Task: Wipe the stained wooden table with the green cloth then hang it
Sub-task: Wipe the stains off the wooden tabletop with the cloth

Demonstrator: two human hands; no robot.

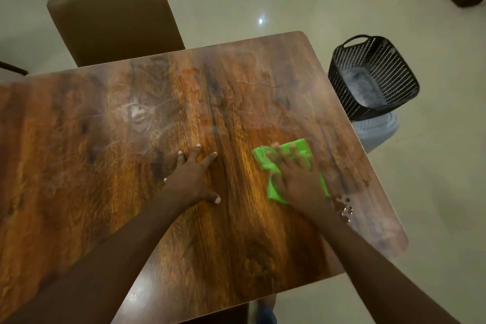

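The wooden table (105,166) fills most of the head view, with pale smears across its far half. The green cloth (299,148) lies folded on the right part of the table. My right hand (294,176) presses flat on it with straight, spread fingers, covering its middle. My left hand (193,177) rests flat on the bare wood to the left of the cloth, fingers spread. A patch of dark droplets (344,206) sits on the wood just right of my right wrist.
A brown padded chair (113,23) stands at the table's far side. A black perforated basket (373,76) sits on a pale stool (376,131) beyond the table's right edge. Glossy tiled floor surrounds the table. Dark objects stand at the top right corner.
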